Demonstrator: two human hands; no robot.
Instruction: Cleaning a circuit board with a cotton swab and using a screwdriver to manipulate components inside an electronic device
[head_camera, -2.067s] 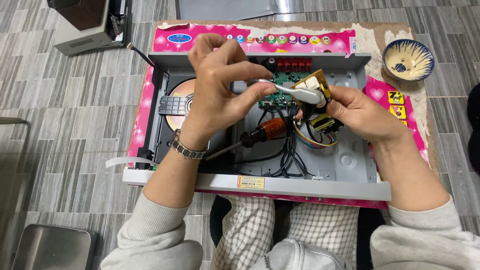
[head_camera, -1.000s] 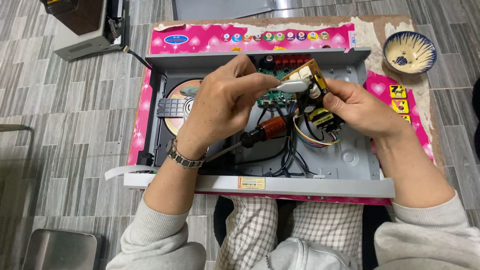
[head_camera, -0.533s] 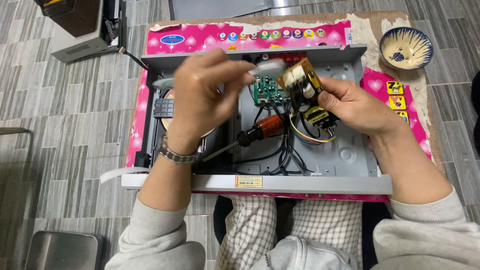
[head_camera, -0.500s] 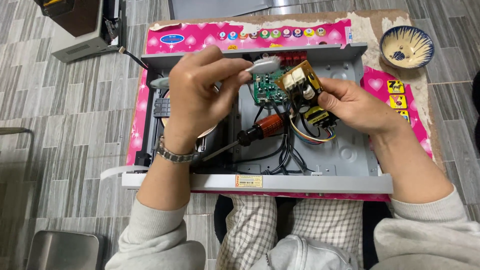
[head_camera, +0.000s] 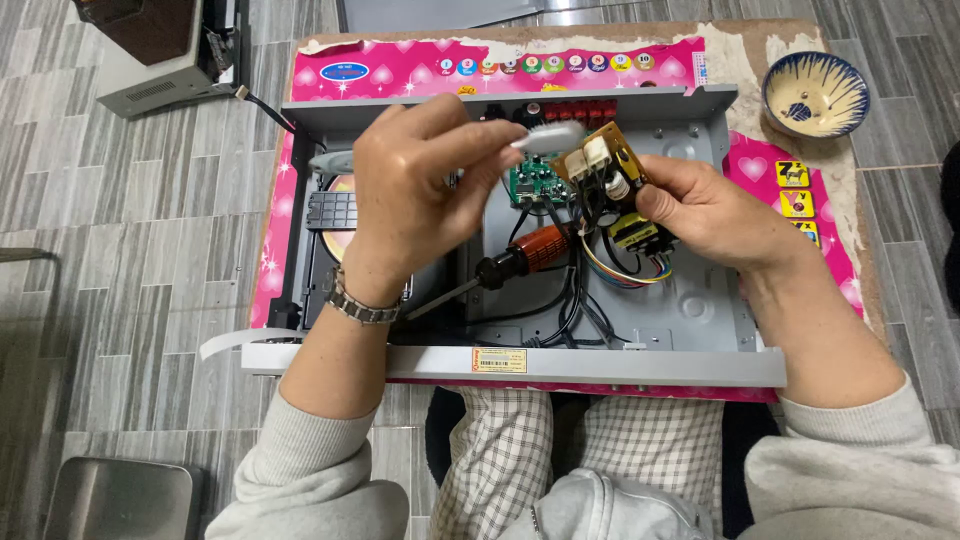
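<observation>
While held over the open grey metal chassis (head_camera: 700, 310), brown circuit board (head_camera: 600, 165) sits tilted, clamped at its right edge by right hand (head_camera: 715, 215), fingers closed on it. Yellow transformer (head_camera: 635, 232) just below the board, against the right fingers; coloured wires (head_camera: 615, 270) loop from it down into the chassis. Left hand (head_camera: 420, 200) pinched shut on a white toothbrush (head_camera: 545, 137), head end touching the board's top-left corner, blurred handle sticking out left past the knuckles. Metal wristwatch (head_camera: 362, 303) on left wrist. Green circuit board (head_camera: 535, 185) mounted in chassis just behind and left of the brown one. Orange-handled screwdriver (head_camera: 520, 258) lying inside chassis, between both hands, shaft pointing lower left, untouched. Disc tray with disc (head_camera: 335, 215) at chassis left, partly hidden by left hand. Chassis rests on pink patterned table (head_camera: 800, 180). Blue-and-white bowl (head_camera: 815, 93) on table's far right corner, well apart from hands.
</observation>
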